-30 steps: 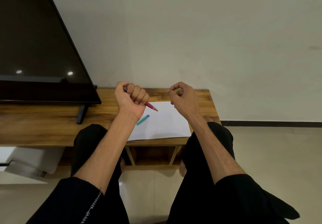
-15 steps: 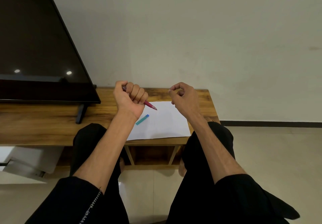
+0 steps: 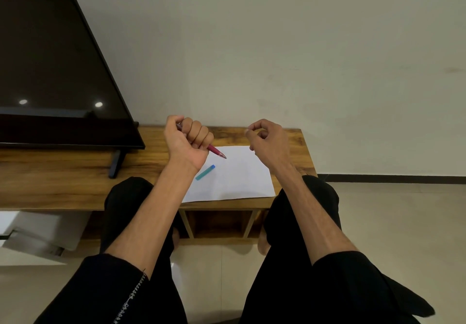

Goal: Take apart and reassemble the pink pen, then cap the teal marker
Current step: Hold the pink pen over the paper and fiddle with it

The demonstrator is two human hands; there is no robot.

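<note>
My left hand (image 3: 187, 141) is gripping the pink pen (image 3: 215, 151) in a closed fist, fingers curled round the barrel. The pen's tip is sticking out of the fist, pointing down and to the right over the paper (image 3: 234, 180); its other end is showing just above my knuckles. My right hand (image 3: 267, 142) is hovering apart from the left, above the paper's far right corner, with thumb and forefinger pinched together and the remaining fingers curled. Whether anything is sitting in that pinch I cannot tell; it is too small to make out. The teal marker (image 3: 205, 172) is lying on the paper just beside my left wrist, slanting up to the right, touched by neither hand. The paper is lying flat on the wooden table (image 3: 75, 185), reaching the near edge. A dark TV (image 3: 50, 71) is standing on the table's left part. My knees, in black trousers, are sitting against the table's near edge on either side of the paper.
</note>
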